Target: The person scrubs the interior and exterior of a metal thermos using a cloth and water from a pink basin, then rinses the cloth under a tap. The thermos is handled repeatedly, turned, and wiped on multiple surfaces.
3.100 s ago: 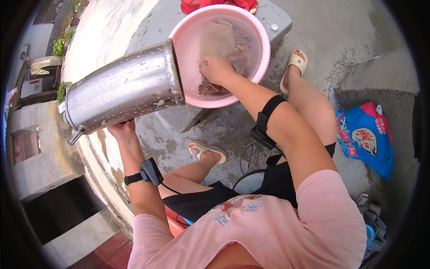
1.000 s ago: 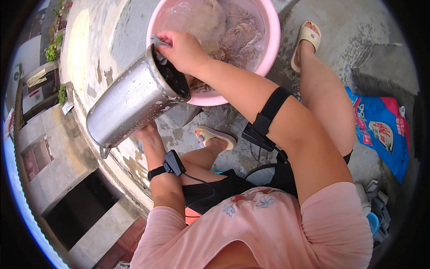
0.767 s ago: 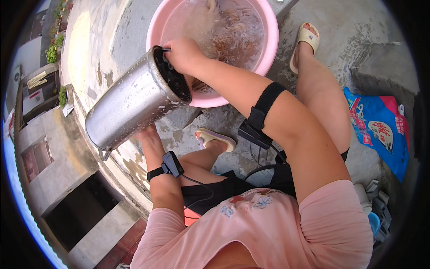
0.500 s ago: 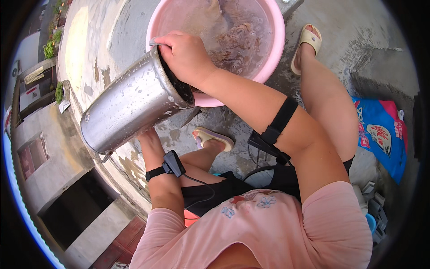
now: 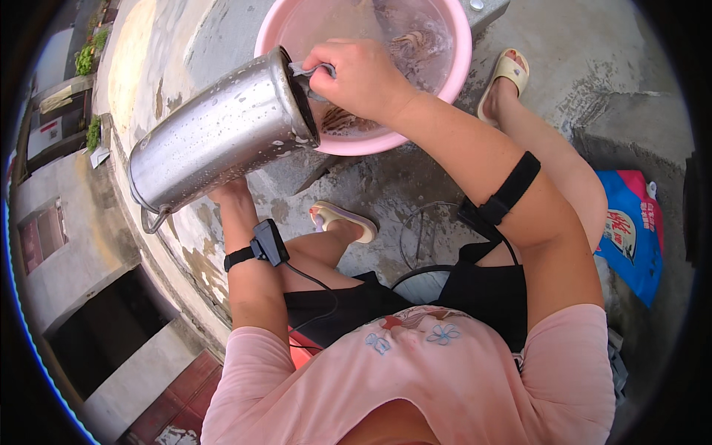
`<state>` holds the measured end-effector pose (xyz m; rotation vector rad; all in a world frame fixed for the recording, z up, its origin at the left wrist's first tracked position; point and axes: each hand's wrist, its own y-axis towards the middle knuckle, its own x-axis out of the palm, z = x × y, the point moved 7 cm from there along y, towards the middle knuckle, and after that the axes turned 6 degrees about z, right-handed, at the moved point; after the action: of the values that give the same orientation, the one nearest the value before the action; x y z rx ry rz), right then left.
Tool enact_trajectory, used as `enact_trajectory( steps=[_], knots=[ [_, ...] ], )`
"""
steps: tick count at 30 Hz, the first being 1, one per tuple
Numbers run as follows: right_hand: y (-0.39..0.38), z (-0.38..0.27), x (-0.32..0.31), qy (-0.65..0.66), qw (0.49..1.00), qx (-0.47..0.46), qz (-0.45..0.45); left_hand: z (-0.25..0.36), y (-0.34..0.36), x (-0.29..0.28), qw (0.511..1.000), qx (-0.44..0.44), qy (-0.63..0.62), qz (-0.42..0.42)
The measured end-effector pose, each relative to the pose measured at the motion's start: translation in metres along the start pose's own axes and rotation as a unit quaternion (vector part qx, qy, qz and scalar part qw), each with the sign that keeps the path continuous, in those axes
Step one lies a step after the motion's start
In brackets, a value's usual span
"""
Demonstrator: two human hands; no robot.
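A tall, shiny metal cylinder (image 5: 215, 133), wet with drops and bits of foam, lies tilted in the air. Its dark mouth points toward the pink basin and its base toward the lower left, where a small metal loop sticks out. Beneath it my left hand (image 5: 231, 190) supports the cylinder, its fingers hidden behind the metal. My right hand (image 5: 363, 78) is closed on a grey cloth (image 5: 314, 80) just outside the mouth. Past the right hand, the pink basin (image 5: 458, 63) holds cloudy water with patterned brown fabric (image 5: 343, 120) in it.
My feet in cream slippers (image 5: 512, 74) rest on wet concrete below and right of the basin. A blue and pink plastic bag (image 5: 630, 230) stands at the right, near a concrete step (image 5: 638, 130). Black cables run from the bands on my forearms. Buildings line the left.
My right hand has moved from inside the cylinder's rim to the right, out of the mouth, with the grey cloth in its fingers. The cylinder has shifted slightly up and left.
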<state>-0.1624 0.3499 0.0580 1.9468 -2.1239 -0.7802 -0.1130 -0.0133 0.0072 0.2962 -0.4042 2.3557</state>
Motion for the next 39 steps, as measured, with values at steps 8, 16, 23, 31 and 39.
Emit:
enact_trajectory(
  steps=[8,16,23,31,39],
  knots=[
    [0.014,0.065,0.017,0.045,0.942,0.329,-0.047,-0.004,0.016,-0.003,0.997,0.004,0.005,0.076],
    [-0.003,0.001,0.019,-0.025,0.954,0.298,0.027,-0.029,0.022,0.000,0.999,-0.008,-0.005,0.050],
    [-0.007,-0.006,0.023,-0.036,0.965,0.244,0.086,-0.025,0.035,-0.027,0.970,-0.080,0.226,0.042],
    [0.002,-0.010,0.023,-0.042,0.966,0.231,0.109,0.068,-0.091,0.091,0.647,0.162,0.695,-0.269],
    [0.012,-0.004,0.023,0.040,0.973,0.222,-0.038,0.035,-0.159,0.237,0.344,0.543,0.646,-0.412]
  ],
)
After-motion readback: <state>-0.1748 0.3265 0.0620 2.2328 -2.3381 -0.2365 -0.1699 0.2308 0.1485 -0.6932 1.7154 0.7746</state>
